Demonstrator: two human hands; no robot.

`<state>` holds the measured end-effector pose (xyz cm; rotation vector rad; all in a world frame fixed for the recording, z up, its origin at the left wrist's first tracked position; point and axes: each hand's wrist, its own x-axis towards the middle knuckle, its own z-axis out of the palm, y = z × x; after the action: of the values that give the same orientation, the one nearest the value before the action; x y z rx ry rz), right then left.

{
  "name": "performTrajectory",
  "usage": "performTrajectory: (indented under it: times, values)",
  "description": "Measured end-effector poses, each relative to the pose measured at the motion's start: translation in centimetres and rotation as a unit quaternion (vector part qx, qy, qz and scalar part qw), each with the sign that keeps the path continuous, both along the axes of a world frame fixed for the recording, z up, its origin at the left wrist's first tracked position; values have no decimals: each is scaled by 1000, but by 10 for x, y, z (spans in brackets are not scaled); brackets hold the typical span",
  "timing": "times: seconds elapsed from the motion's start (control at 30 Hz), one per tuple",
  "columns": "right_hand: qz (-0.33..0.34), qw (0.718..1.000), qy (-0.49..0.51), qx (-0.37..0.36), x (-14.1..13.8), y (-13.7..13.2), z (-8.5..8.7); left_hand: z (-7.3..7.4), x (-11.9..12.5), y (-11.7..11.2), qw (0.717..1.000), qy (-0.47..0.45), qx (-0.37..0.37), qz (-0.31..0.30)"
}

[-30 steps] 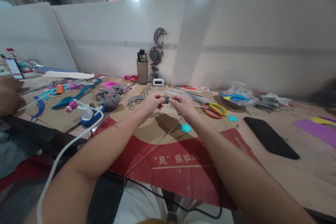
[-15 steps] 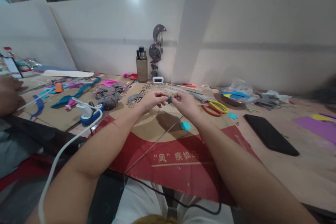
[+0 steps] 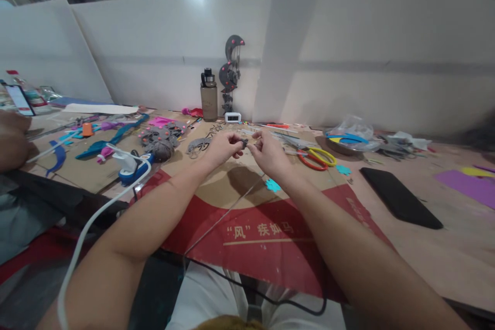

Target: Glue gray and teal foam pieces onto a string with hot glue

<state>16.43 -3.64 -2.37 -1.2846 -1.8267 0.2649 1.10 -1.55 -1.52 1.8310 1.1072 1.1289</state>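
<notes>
A small dark grey piece (image 3: 244,143), perhaps of yarn or felt, is pinched in the fingertips of my left hand (image 3: 225,148). Close on its right is my right hand (image 3: 269,153), fingers curled and thumb tip nearly touching the piece. From under that hand a thin grey yarn (image 3: 224,215) slants down left over the cardboard's front edge. A turquoise flower-shaped cutout (image 3: 273,185) lies on the cardboard (image 3: 247,252) below my right wrist. Scissors with red and yellow handles (image 3: 323,157) rest to the right.
Grey yarn balls (image 3: 164,148) and a blue power strip (image 3: 135,171) with a white cable lie left. A bottle (image 3: 209,98) and a small clock (image 3: 232,118) stand behind. Rightward are a black phone-like slab (image 3: 400,197) and a bowl (image 3: 350,144). Another person's hand (image 3: 15,121) is far left.
My fingertips have drawn slightly apart. The dark piece has shifted a little left and now sits in my left fingers, with my right fingertips off it.
</notes>
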Motion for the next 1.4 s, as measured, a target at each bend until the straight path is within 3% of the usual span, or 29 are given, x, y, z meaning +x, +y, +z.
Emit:
performTrajectory:
  times: [0.17, 0.4, 0.6, 0.77, 0.87, 0.97, 1.1, 1.17, 1.23, 1.4]
  values:
    - [32, 999, 36, -22, -5, 2, -7, -3, 0, 4, 997, -73, -4, 18]
    - [102, 993, -60, 24, -10, -6, -11, -5, -7, 13, 990, -130, 3, 46]
    - [143, 978, -148, 47, -14, -13, -6, -5, -13, 23, 947, -301, -92, 60]
    - [145, 974, -171, 36, -12, -11, -5, -6, -17, 27, 933, -336, -115, 62]
    - [90, 984, -148, 34, -6, -9, 1, -7, -19, 30, 932, -339, -103, 73]
    - [-48, 992, -114, 26, 10, -4, 9, -6, -22, 31, 937, -333, -71, 81]
    - [-204, 960, -172, -84, 39, 10, 6, -1, -22, 29, 938, -328, -38, 105]
    - [-216, 943, -199, -159, 51, 19, -3, 0, -22, 27, 938, -325, -34, 114]
    - [-178, 943, -195, -203, 57, 26, -13, 0, -22, 27, 940, -320, -32, 116]
    - [-163, 951, -139, -222, 59, 32, -23, -5, -22, 28, 943, -317, -39, 91]
